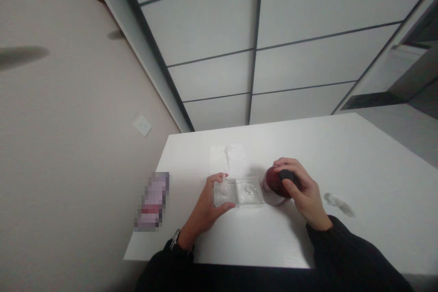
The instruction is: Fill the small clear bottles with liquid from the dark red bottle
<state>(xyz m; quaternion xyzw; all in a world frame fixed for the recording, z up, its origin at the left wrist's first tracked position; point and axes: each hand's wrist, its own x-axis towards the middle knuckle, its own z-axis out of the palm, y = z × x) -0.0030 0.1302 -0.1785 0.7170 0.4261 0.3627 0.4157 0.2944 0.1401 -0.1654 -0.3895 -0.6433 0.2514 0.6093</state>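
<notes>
My left hand (209, 205) is around the left end of a clear plastic box (251, 198), thumb on the near edge and fingers on the far edge. The box lies on the white table and has two square halves, with a small round clear piece (249, 189) in the right one. Something whitish in the left half is too faint to make out. My right hand (306, 191) grips a dark red rounded jar-like thing (273, 181) with a black top (286, 176). It is tilted beside the box's right end, its lower part pale or see-through.
A white sheet (217, 157) with a small clear spoon-like piece (228, 155) lies beyond the box. To the right is a crumpled clear plastic piece (338, 203). A blurred-out pink package (153, 200) sits at the white table's (239, 242) left edge, near the wall.
</notes>
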